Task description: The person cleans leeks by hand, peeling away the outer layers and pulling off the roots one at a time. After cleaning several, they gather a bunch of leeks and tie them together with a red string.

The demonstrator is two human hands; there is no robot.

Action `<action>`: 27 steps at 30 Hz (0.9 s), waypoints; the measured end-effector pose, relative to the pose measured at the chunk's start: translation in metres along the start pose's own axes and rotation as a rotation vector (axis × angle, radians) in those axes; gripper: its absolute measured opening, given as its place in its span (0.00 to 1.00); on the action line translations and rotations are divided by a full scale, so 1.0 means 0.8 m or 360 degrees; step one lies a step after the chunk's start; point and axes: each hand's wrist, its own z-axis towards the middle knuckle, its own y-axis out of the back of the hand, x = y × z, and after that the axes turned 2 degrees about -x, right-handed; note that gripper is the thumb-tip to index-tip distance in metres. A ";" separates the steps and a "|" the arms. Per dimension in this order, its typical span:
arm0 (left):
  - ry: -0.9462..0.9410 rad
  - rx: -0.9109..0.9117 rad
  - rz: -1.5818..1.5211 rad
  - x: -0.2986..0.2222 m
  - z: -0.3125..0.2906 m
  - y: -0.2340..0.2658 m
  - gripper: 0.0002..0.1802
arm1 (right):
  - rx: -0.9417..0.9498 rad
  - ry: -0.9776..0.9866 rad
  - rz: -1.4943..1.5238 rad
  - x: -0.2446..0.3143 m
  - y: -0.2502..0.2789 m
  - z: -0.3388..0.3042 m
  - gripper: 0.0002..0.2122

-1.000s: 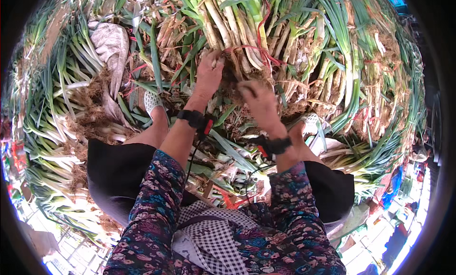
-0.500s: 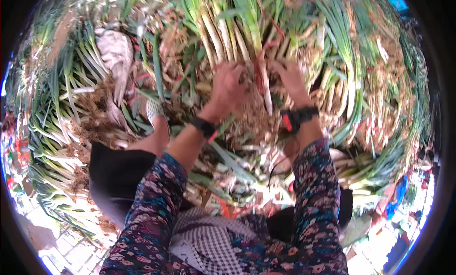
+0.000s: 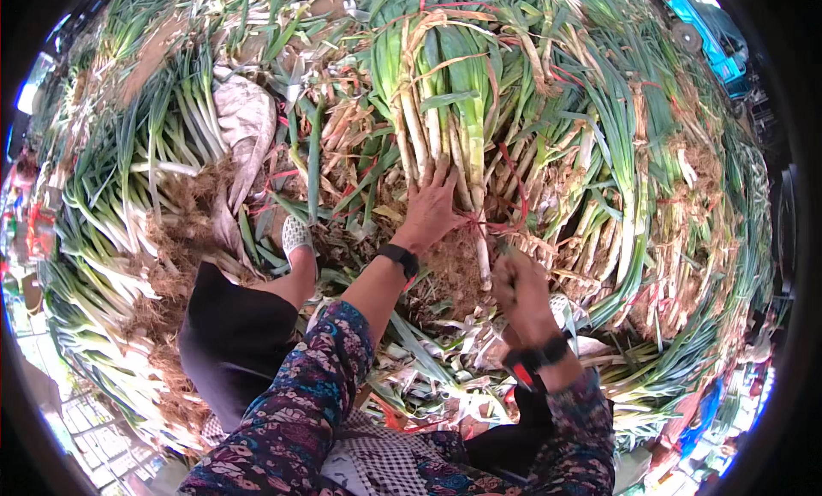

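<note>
leeks [image 3: 432,123] lie beneath spread left grip [image 3: 431,212]; right grip [image 3: 525,295] curled nearby, contents unclear

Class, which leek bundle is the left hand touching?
The centre bundle: the left hand rests on its pale stalks, while the leeks at either side lie apart from that hand.

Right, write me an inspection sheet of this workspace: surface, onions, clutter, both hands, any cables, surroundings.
Surface: ground, largely covered by onions and leaf scraps.
Onions: bunch of green onions, leaves pointing away from the person; red string near its root end.
Clutter: pale crumpled cloth to the left.
Left hand: fingers spread against the bunch's stalks.
Right hand: fingers curled, beside the root end; contents unclear.
Cables: nothing clearly seen.
Surroundings: more onions on both sides; turquoise vehicle-like object, upper right.
</note>
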 end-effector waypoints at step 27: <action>-0.0145 -0.0237 -0.0418 0.042 -0.144 -0.006 0.11 | -0.0337 0.0681 -0.0988 0.085 0.032 -0.206 0.18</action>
